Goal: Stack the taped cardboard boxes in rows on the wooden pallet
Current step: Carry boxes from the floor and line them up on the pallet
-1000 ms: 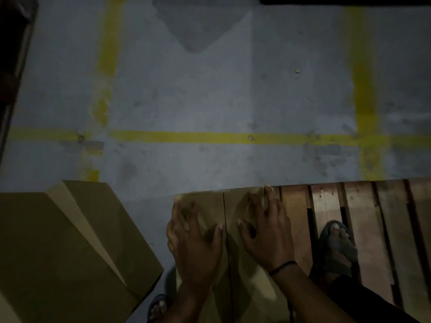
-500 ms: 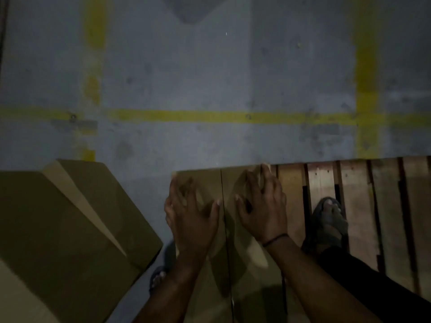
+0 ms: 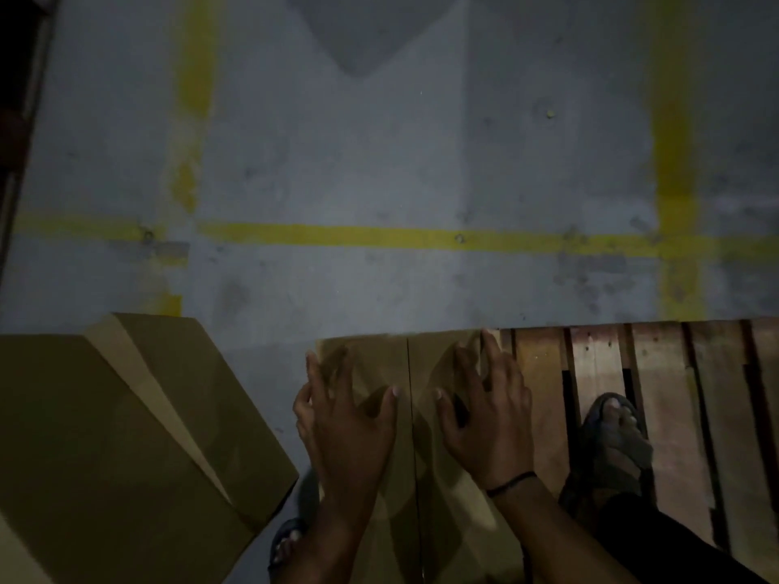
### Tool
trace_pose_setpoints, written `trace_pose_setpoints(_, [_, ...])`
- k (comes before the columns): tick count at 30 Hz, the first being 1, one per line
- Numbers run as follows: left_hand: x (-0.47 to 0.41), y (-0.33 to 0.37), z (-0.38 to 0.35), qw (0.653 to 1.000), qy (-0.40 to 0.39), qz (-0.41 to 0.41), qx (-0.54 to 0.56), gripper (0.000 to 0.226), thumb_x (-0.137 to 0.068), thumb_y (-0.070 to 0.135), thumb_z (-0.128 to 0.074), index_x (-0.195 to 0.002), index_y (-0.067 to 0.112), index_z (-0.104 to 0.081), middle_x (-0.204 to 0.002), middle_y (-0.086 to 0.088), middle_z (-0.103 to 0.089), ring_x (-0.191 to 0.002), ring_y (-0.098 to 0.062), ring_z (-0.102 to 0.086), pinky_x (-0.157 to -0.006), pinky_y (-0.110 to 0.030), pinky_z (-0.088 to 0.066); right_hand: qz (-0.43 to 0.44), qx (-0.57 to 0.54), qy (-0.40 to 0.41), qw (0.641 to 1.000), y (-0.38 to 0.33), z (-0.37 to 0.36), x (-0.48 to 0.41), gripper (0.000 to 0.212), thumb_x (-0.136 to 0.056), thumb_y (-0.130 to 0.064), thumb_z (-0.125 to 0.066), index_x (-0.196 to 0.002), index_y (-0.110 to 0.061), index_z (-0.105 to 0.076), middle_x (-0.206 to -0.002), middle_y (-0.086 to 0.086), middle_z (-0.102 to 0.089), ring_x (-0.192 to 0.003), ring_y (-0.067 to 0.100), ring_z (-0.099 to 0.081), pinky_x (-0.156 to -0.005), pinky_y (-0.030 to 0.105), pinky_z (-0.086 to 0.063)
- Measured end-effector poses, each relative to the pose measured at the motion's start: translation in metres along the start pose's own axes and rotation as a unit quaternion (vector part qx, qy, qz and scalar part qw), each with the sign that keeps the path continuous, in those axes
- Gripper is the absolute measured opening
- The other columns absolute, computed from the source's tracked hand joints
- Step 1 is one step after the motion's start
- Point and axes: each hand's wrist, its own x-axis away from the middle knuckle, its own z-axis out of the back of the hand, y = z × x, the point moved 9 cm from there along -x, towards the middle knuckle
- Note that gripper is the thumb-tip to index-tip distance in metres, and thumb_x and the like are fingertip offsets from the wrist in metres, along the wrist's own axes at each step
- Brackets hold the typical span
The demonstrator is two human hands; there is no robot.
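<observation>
Both hands lie flat on the box top: left hand [image 3: 350, 427] and right hand [image 3: 484, 419], fingers spread, pressing, gripping nothing. Box [image 3: 425, 364] looks seated at the far left corner of the wooden pallet [image 3: 674, 394], far edges flush. Plain brown, centre seam; can't confirm tape in this light. Visible pallet otherwise bare. Second box [image 3: 105, 436] waits on the floor [image 3: 379, 162]. Early stage: looks like one placed.
</observation>
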Motion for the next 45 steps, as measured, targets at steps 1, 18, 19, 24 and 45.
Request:
trace_pose_setpoints(1, [-0.001, -0.001, -0.001, 1.0, 0.004, 0.002, -0.006, 0.077, -0.081, 0.059, -0.075, -0.148, 0.031, -0.051, -0.167, -0.005, -0.025, -0.13, -0.032, -0.035, -0.101, -0.053, -0.042, -0.004, 0.003, 0.002, 1.0, 0.001, -0.001, 0.0, 0.069, -0.093, -0.046, -0.057, -0.155, -0.022, -0.037, -0.166, 0.012, -0.019, -0.141, 0.045, -0.035, -0.093, 0.056, -0.047])
trace_pose_setpoints(18, [0.011, -0.015, -0.017, 0.99, -0.126, -0.044, -0.041, 0.091, -0.089, 0.077, -0.046, -0.163, 0.034, -0.016, -0.17, -0.002, 0.016, -0.151, -0.04, -0.016, -0.11, -0.056, -0.037, -0.042, 0.077, -0.068, 0.994, 0.0, -0.012, 0.024, 0.072, -0.1, -0.056, -0.037, -0.161, -0.029, -0.014, -0.17, 0.007, 0.007, -0.148, 0.045, -0.018, -0.099, 0.056, -0.045])
trace_pose_setpoints(19, [0.017, -0.017, -0.017, 0.987, -0.142, -0.051, -0.05, 0.092, -0.089, 0.076, -0.047, -0.163, 0.034, -0.012, -0.169, -0.003, 0.019, -0.151, -0.041, -0.014, -0.11, -0.056, -0.038, -0.047, 0.08, -0.079, 0.993, -0.002, -0.012, 0.031, 0.072, -0.1, -0.057, -0.035, -0.161, -0.03, -0.01, -0.17, 0.006, 0.01, -0.149, 0.044, -0.015, -0.101, 0.056, -0.044])
trace_pose_setpoints(24, [0.068, -0.038, -0.012, 0.971, -0.201, -0.089, -0.094, 0.096, -0.092, 0.07, -0.05, -0.163, 0.034, 0.004, -0.164, -0.009, 0.032, -0.15, -0.045, -0.017, -0.109, -0.054, -0.044, -0.069, 0.085, -0.13, 0.985, -0.006, -0.019, 0.085, 0.075, -0.1, -0.062, -0.029, -0.16, -0.035, 0.007, -0.167, 0.001, 0.023, -0.151, 0.043, -0.007, -0.107, 0.059, -0.04])
trace_pose_setpoints(45, [0.354, -0.174, -0.001, 0.988, -0.148, -0.02, -0.046, 0.086, -0.096, 0.068, -0.046, -0.159, 0.046, 0.009, -0.162, -0.011, -0.023, -0.128, -0.038, -0.054, -0.079, -0.039, -0.059, -0.063, -0.013, -0.13, 0.989, 0.053, -0.068, 0.37, 0.081, -0.097, -0.048, -0.053, -0.162, -0.029, -0.008, -0.167, 0.016, 0.015, -0.137, 0.042, -0.039, -0.101, 0.049, -0.049])
